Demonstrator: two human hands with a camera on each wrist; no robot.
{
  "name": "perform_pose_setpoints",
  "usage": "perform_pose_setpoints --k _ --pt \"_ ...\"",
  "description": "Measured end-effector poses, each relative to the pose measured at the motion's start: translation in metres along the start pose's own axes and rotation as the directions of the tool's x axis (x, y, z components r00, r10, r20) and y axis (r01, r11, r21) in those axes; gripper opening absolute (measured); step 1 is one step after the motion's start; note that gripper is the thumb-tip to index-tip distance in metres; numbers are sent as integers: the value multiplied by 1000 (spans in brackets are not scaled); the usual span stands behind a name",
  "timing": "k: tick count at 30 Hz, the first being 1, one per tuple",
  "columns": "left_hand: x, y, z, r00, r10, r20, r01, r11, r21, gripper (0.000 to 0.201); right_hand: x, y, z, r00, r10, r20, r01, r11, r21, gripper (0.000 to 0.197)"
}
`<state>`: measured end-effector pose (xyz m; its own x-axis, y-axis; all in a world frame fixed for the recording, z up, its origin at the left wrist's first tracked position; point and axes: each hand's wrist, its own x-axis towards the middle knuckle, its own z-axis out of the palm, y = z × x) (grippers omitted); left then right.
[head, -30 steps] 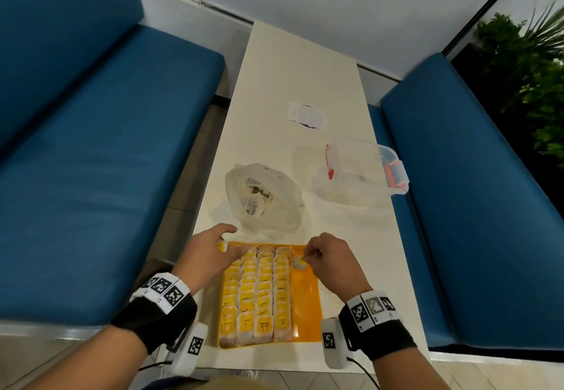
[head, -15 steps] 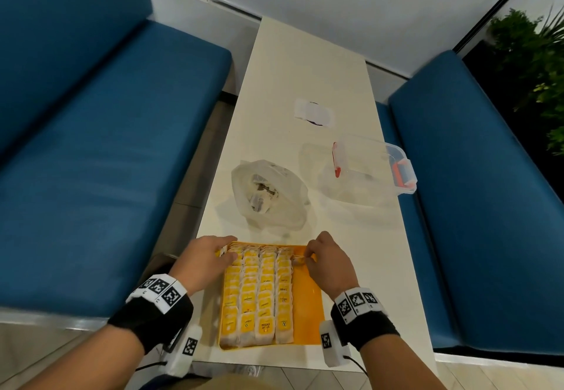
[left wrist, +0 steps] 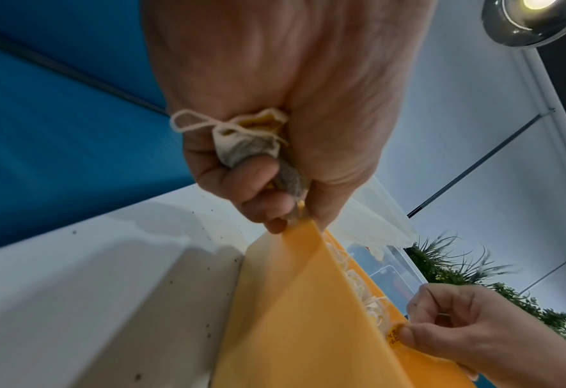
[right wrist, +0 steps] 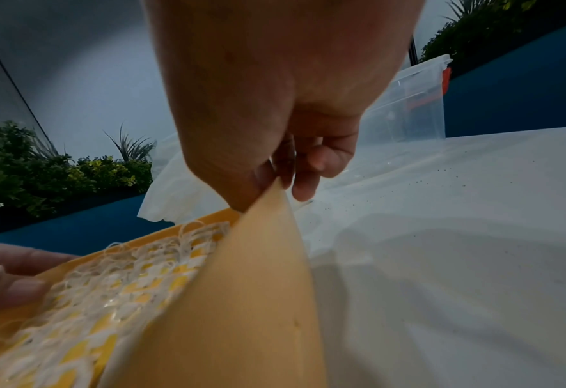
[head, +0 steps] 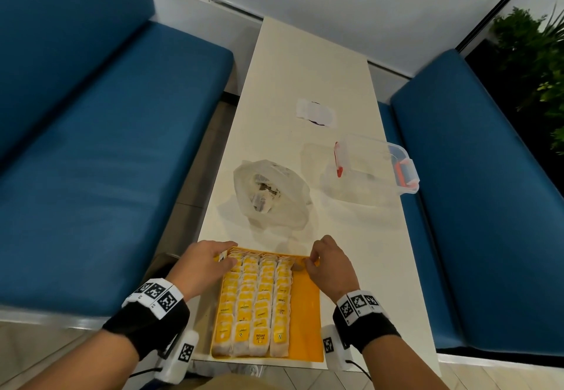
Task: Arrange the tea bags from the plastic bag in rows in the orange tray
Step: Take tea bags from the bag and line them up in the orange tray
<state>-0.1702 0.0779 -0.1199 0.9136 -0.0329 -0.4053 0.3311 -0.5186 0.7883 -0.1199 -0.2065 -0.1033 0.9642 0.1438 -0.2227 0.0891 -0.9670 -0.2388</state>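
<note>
Left hand clutches spare tea bags at the orange tray, lower centre; right hand apparently pinches one tag.

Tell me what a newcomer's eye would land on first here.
First, the bright orange plastic tray at the near end of the long white table, four rows of yellow-tagged tea bags filling its left side. Both hands sit at its far corners: the left hand keeps a grip on spare crumpled tea bags, the right hand pinches one in the tray.

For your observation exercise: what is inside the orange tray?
Four rows of tea bags fill the orange tray; a bare strip remains on its right. The floor beneath them is covered.
</note>
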Motion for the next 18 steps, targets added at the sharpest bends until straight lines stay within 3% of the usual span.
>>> perform_pose_setpoints --k 8,10,14,18 --pt "1 -6 -4 999 21 -36 -22 999 -33 40 -1 -1 -3 1000 -12 20 11 999 44 20" --pt "1 -4 -8 995 8 -97 -24 987 -158 32 -3 0 -5 999 -27 19 26 998 61 19" --pt "-2 9 -16 996 -93 -15 69 828 -556 47 -10 3 -12 999 -40 -16 41 994 104 21" --pt "-8 19 -15 983 -103 152 180 706 -685 67 -20 -4 -22 993 -57 -99 73 982 172 22"
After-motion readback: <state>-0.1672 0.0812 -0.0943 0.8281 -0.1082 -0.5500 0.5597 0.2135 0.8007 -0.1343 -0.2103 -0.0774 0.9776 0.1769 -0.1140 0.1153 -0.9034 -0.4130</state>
